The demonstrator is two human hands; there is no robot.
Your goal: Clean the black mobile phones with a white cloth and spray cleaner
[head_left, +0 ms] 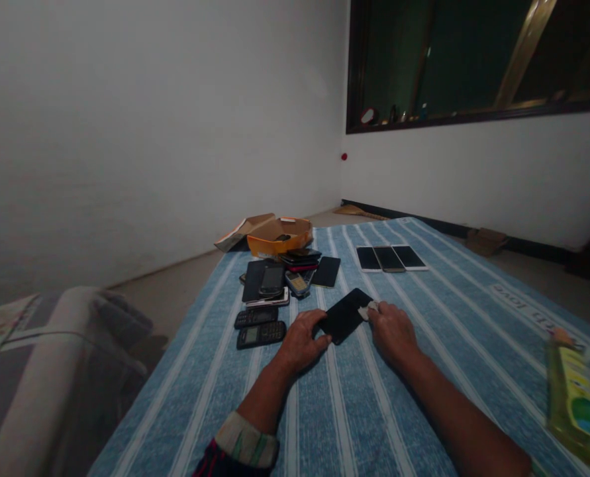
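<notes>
The left hand (pixel 300 341) grips one end of a flat black rectangular phone (pixel 343 319) over blue-and-white striped cloth (pixel 215 404); the right hand (pixel 393 333) pinches a crumpled white wipe (pixel 366 311) at its right side. Leftward lie two black keypad phones (pixel 261 335), then a heap of assorted phones (pixel 273 281) before an open orange cardboard box (pixel 265 247).
</notes>
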